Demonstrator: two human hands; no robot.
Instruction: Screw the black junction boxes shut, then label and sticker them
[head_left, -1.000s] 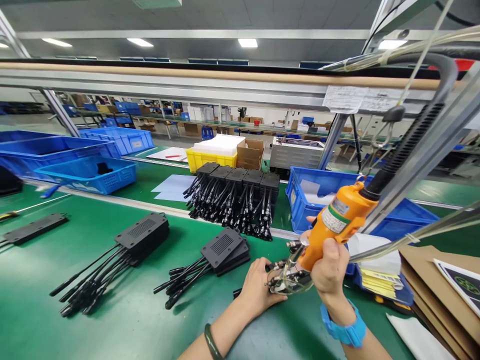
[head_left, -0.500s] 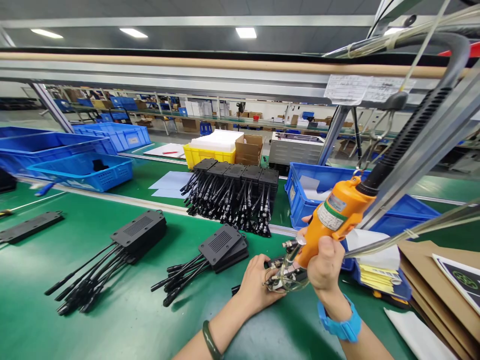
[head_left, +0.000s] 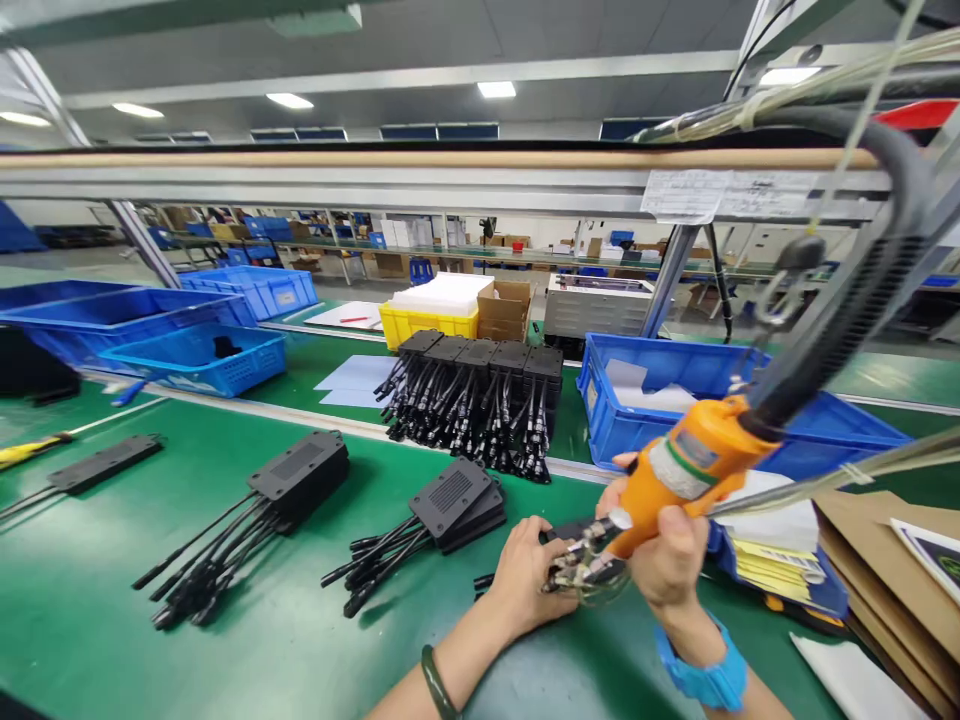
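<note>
My right hand [head_left: 670,560] is wrapped round an orange power screwdriver [head_left: 679,470], which leans with its top to the right. A thick black cable [head_left: 844,310] runs up from it. At the tool's lower end are metal fittings and thin clear tubes [head_left: 592,570]. My left hand [head_left: 529,580] is closed on a black box [head_left: 564,532] lying on the green bench [head_left: 315,660]; the hand and the tool hide most of it. The screwdriver's tip cannot be made out. Left of my left hand lies a small stack of black boxes with cables [head_left: 454,500].
Another stack of cabled boxes [head_left: 300,470] and a single black box [head_left: 109,463] lie at left. Behind stand rows of cabled boxes [head_left: 480,375], a yellow bin [head_left: 420,322] and a blue bin [head_left: 600,400]. Cardboard sheets [head_left: 870,560] lie at right.
The whole view has shifted, so things appear slightly lower and further right. The screwdriver leans more to the right. Both hands keep their grips.
</note>
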